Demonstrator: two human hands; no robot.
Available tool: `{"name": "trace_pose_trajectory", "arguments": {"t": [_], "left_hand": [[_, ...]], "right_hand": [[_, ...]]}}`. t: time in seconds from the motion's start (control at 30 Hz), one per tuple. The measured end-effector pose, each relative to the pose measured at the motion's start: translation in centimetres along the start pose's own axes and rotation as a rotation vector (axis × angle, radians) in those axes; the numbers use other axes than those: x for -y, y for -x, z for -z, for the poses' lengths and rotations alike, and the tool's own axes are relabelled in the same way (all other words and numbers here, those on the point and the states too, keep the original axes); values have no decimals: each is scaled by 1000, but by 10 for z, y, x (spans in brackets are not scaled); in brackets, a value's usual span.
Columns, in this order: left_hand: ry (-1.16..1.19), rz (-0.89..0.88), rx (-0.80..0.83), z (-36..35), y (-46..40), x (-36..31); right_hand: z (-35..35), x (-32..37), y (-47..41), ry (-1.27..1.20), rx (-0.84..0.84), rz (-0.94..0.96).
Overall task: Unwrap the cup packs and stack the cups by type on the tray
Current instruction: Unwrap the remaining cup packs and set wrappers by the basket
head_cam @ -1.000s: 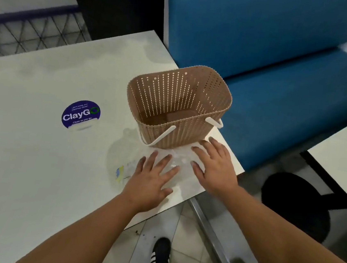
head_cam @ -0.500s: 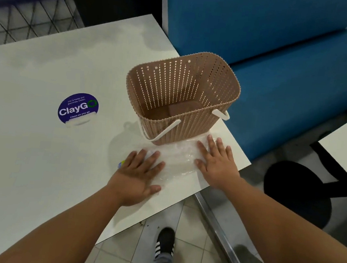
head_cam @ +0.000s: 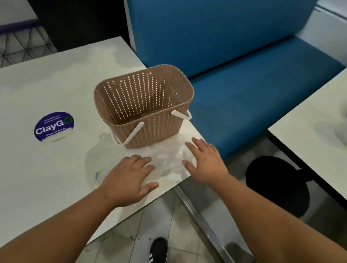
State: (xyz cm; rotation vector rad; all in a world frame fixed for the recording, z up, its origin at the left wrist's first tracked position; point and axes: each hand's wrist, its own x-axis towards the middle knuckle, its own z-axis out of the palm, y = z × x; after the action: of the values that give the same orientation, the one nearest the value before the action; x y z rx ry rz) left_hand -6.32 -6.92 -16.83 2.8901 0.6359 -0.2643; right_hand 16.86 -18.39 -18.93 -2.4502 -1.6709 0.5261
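Note:
A clear plastic wrap (head_cam: 166, 159) lies flat on the white table (head_cam: 13, 178), near its front right corner. My left hand (head_cam: 130, 177) presses on the wrap's left part with straight, spread fingers. My right hand (head_cam: 204, 161) lies flat on its right end, close to the table's edge. A small blue and yellow label (head_cam: 97, 176) shows through the wrap left of my left hand. A tan perforated basket (head_cam: 143, 104) with white handles stands just behind the wrap, and it looks empty. No cups or tray are in view.
A round blue ClayGo sticker (head_cam: 54, 126) sits on the table to the left. A blue bench seat (head_cam: 238, 78) runs behind and to the right. A second white table (head_cam: 326, 134) stands at right, a black stool (head_cam: 278, 185) under it. The floor drops off beyond the near corner.
Both hands have slid apart over the wrap, the left one toward me and the right one toward the table's corner. The view has shifted a little.

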Motion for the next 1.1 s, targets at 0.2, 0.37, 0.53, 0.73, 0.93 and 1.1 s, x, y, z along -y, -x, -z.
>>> {"name": "trace_pose_trajectory", "arguments": {"t": [0.2,0.37,0.53,0.73,0.93,1.1], "left_hand": [[120,-205,-172,34,-65,-100],[232,-414,-317,64,-122,-229],[291,-588,-385,96,-168,-365],[311,-689,-379,139,-205,-513],[289,-670,-334,162,-261,-606],[117,-643,-143,170,-306,-636]], "right_hand": [[43,-47,56,-148,-161,-25],[84,-123,125,-209,-270,-122],[117,-217,212,-234,-435,-329],[129,-305,303,-228,-515,-554],[104,-349,354,-403,-271,-770],[80,-352,372,-794,-410,-758]]}}
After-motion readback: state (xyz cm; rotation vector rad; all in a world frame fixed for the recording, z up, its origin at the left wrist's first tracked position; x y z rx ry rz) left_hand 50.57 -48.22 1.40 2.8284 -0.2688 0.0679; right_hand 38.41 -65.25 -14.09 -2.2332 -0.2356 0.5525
